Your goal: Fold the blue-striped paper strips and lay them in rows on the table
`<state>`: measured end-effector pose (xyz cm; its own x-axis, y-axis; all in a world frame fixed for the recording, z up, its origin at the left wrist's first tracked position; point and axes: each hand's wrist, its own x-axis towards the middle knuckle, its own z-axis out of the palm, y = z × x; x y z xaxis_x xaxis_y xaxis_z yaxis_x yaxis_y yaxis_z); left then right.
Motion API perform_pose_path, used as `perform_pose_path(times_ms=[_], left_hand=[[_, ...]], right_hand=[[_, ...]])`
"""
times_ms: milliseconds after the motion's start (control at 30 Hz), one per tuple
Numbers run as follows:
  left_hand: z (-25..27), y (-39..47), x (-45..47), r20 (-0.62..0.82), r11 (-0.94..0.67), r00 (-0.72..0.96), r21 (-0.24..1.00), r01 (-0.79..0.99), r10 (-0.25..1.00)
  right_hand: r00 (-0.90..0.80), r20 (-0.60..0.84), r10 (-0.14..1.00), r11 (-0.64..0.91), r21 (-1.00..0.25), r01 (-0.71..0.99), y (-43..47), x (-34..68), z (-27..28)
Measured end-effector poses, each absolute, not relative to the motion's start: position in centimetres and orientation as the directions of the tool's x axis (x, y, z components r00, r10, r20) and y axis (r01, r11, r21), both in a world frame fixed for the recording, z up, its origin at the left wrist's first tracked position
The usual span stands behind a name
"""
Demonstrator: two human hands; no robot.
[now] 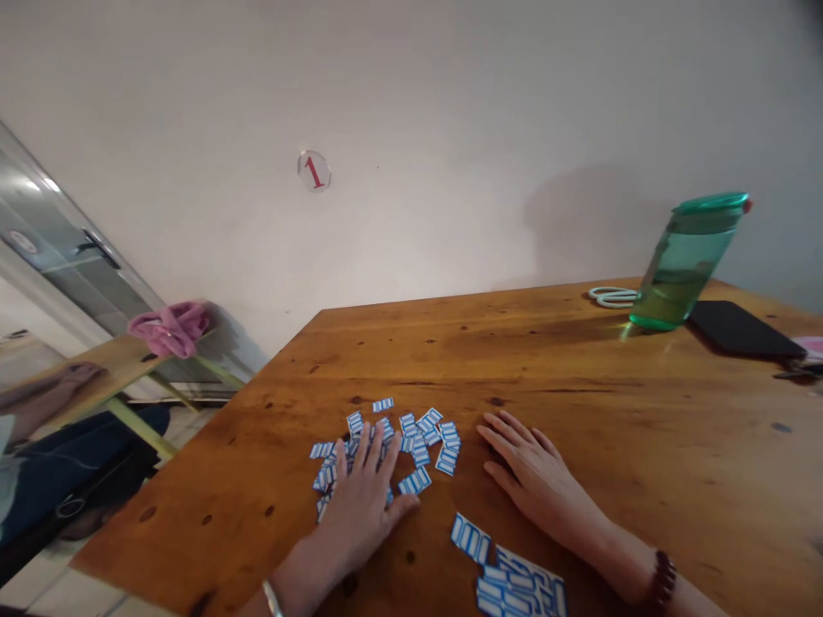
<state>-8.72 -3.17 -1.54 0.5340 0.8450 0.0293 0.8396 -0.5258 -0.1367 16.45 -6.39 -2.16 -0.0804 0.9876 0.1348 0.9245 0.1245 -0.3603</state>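
Observation:
Small blue-and-white printed cards or labels (448, 435) lie in a loose, overlapping heap on the wooden table. Flat over the left part of that heap rests my left hand (361, 490), fingers spread, hiding several pieces beneath it. My right hand (537, 471) lies palm down on the bare wood to the right of the heap, fingers stretched out and apart from the pieces. Closer to me, below my right hand, sits a second cluster of the same pieces (514, 587), partly cut off by the lower frame edge. What is printed on them is too small to read.
A green water bottle (687, 266) stands at the table's back right, beside a white coiled cable (612, 297) and a flat black device (742, 329). Left of the wooden table (411, 343), a pink cloth (171, 328) lies on another table, where another person's hand (81, 377) rests.

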Motion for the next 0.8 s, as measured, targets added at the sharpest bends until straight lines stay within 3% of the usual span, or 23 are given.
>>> perform_pose_path(times_ms=[133,367,567,800], left_hand=[[-0.8,-4.4,-7.6,-0.036,-0.684,0.683,-0.052,0.727,0.729],[0.4,-2.3,-3.3,-0.067,-0.680,0.680,0.024,0.732,0.730],[0.9,-3.8,-4.1,-0.086,-0.777,0.778,0.052,0.627,0.622],[0.6,-1.6,-6.6,-0.035,-0.569,0.568,-0.062,0.820,0.822]], right_hand=[[-0.075,0.139,0.987,0.121,-0.363,0.924,-6.4,16.4,-2.2],[-0.079,0.133,0.988,0.122,-0.357,0.926,-6.3,16.5,-2.0],[-0.083,0.124,0.989,0.123,-0.362,0.924,-6.4,16.5,-1.7],[-0.073,0.117,0.990,0.112,-0.373,0.921,-6.4,16.4,-1.7]])
